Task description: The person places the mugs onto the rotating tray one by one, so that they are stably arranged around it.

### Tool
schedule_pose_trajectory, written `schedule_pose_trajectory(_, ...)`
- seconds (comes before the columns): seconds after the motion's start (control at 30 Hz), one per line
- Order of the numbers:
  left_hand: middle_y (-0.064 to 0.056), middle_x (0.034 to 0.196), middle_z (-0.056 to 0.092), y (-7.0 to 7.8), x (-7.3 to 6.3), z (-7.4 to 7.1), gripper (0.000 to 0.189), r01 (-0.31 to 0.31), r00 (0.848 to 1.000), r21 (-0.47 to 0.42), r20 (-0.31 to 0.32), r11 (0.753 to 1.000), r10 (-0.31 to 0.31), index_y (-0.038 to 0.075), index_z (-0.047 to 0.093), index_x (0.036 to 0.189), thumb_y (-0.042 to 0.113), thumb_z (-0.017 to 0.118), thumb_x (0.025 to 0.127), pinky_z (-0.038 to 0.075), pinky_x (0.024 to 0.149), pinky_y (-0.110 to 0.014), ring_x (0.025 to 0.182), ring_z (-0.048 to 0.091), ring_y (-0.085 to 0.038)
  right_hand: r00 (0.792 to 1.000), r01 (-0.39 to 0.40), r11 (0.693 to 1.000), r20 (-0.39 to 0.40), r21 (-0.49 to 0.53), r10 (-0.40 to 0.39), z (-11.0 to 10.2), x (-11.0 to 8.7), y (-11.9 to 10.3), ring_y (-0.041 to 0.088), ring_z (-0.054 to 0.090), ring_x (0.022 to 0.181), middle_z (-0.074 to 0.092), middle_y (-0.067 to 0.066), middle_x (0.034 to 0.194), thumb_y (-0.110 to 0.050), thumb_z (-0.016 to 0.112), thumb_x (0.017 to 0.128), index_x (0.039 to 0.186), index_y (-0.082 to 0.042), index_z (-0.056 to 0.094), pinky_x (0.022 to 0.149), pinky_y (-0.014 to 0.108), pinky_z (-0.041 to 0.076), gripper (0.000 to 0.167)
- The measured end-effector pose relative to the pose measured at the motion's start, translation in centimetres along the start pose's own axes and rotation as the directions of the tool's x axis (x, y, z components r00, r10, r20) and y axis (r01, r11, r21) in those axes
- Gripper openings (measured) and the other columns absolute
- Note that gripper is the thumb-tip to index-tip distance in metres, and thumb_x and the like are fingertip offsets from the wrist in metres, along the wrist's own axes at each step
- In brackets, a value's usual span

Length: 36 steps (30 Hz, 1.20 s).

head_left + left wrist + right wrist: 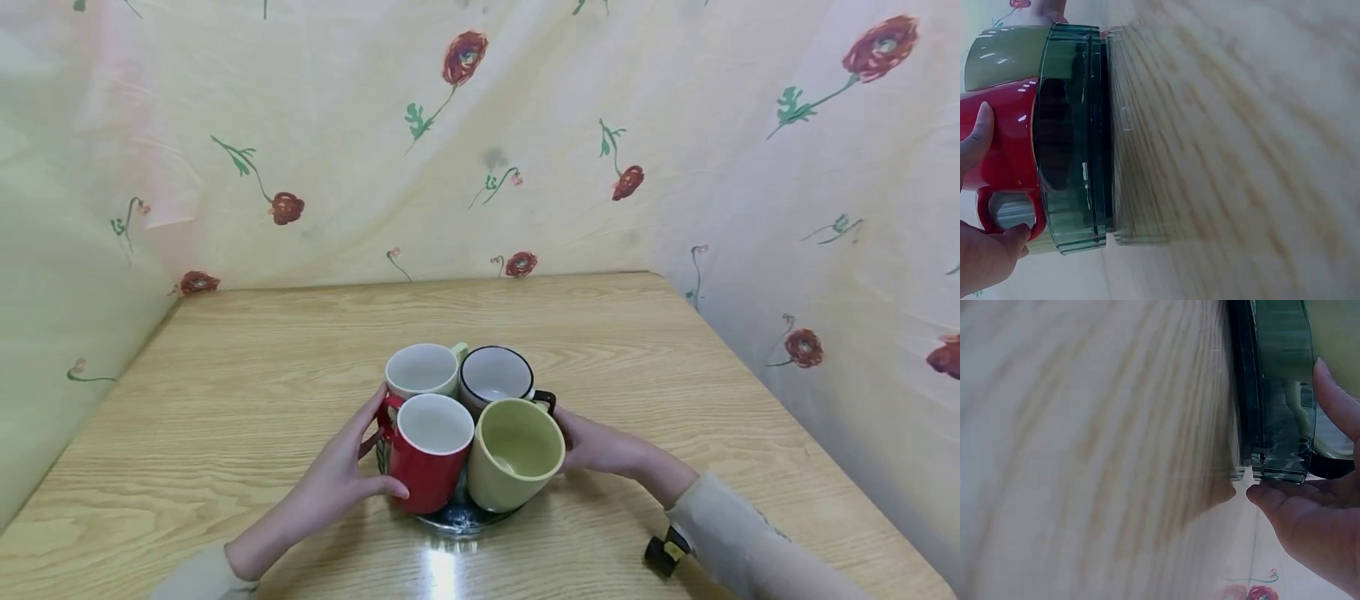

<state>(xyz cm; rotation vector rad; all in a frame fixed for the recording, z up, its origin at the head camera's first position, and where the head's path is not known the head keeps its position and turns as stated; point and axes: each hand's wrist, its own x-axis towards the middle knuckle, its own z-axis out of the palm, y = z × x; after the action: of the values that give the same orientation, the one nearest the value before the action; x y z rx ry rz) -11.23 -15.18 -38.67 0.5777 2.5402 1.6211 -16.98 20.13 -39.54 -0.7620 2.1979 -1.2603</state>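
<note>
A low round green-tinted glass dish (1075, 212) carries a red mug (431, 467), a pale yellow mug (517, 454), a light green mug (422, 369) and a white mug with a black rim and handle (495, 375). My left hand (348, 471) holds the red mug, thumb on its front and fingers by its handle. On the other side, my right hand (1319, 519) rests against the mugs and dish. Its thumb lies along the yellow mug; the fingertips reach down beside the dish's edge. The yellow mug hides part of that hand in the head view.
The dish and mugs stand on a wood-grain tabletop (262, 367). Floral cloth (337, 167) hangs behind and along both sides. A small dark device (663, 552) is strapped at the right wrist.
</note>
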Motion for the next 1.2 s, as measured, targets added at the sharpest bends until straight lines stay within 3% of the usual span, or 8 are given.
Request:
schedule_pose_trajectory(0.4, -0.017, 0.157, 0.03, 0.3, 0.5, 0.0, 0.106, 0.047, 0.999, 0.031, -0.005, 0.998, -0.047, 0.006, 0.022, 0.153, 0.02, 0.086, 0.069, 0.042, 0.107, -0.049, 0.144, 0.03, -0.04, 1.0, -0.006, 1.0, -0.007, 0.017, 0.006, 0.1, 0.0, -0.2, 0.038, 0.036, 0.137, 0.042, 0.02, 0.145, -0.016, 0.077, 0.082, 0.148, -0.002, 0.025, 0.112, 0.05, 0.031, 0.085)
schedule_pose_trajectory(0.77, -0.016, 0.135, 0.049, 0.5, 0.5, 0.2, 0.101, -0.057, 0.994, 0.179, -0.084, 0.982, 0.073, 0.0, 0.035, 0.144, 0.019, 0.09, 0.061, 0.049, 0.102, -0.052, 0.128, 0.049, -0.036, 1.0, -0.004, 1.0, -0.009, -0.005, 0.004, -0.3, 0.1, -0.1, 0.04, 0.038, 0.136, 0.043, 0.022, 0.145, -0.016, 0.077, 0.082, 0.147, -0.001, 0.026, 0.113, 0.052, 0.033, 0.084)
schedule_pose_trajectory(1.03, -0.016, 0.131, 0.048, 1.1, 0.5, 0.3, 0.1, 0.001, 0.995, 0.143, -0.095, 0.99, 0.012, 0.002, 0.036, 0.142, 0.019, 0.09, 0.06, 0.056, 0.09, -0.048, 0.126, 0.047, -0.035, 1.0, 0.007, 1.0, -0.001, 0.004, -0.007, -0.4, 0.0, -0.3, 0.041, 0.037, 0.136, 0.042, 0.024, 0.145, -0.014, 0.076, 0.082, 0.147, 0.001, 0.025, 0.112, 0.053, 0.032, 0.084)
schedule_pose_trajectory(1.2, -0.019, 0.131, 0.047, 1.0, 0.6, 0.5, 0.101, -0.015, 0.993, 0.137, -0.115, 0.99, 0.031, -0.002, 0.037, 0.14, 0.018, 0.091, 0.057, 0.057, 0.089, -0.045, 0.129, 0.045, -0.041, 1.0, 0.009, 1.0, 0.002, 0.008, -0.009, -0.4, 0.0, -0.3, 0.04, 0.037, 0.136, 0.042, 0.024, 0.145, -0.014, 0.075, 0.083, 0.147, 0.0, 0.025, 0.112, 0.052, 0.032, 0.082)
